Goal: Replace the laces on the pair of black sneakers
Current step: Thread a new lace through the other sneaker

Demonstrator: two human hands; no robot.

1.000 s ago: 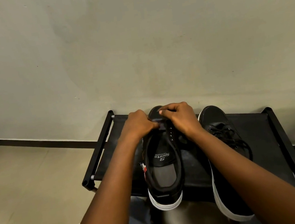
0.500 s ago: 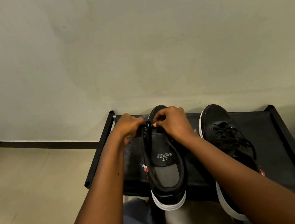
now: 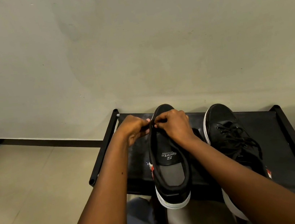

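Two black sneakers with white soles rest on a low black rack [image 3: 285,130]. The left sneaker [image 3: 169,167] points away from me, and I look down into its opening with a grey insole and printed logo. My left hand [image 3: 134,130] pinches its left eyelet edge near the toe end. My right hand [image 3: 173,125] pinches at the same spot from the right side, fingers closed; whatever lace is between the fingers is hidden. The right sneaker [image 3: 227,134] lies beside it with black laces threaded through its eyelets.
The rack stands against a plain grey wall [image 3: 133,47] with a dark skirting board [image 3: 42,141]. Beige floor tiles [image 3: 31,194] spread to the left. My knees, in blue jeans [image 3: 141,222], sit just below the rack's near edge.
Both hands have slid slightly apart over the toe end of the left sneaker, and the shoe has shifted a little on the rack. The right sneaker stays put.
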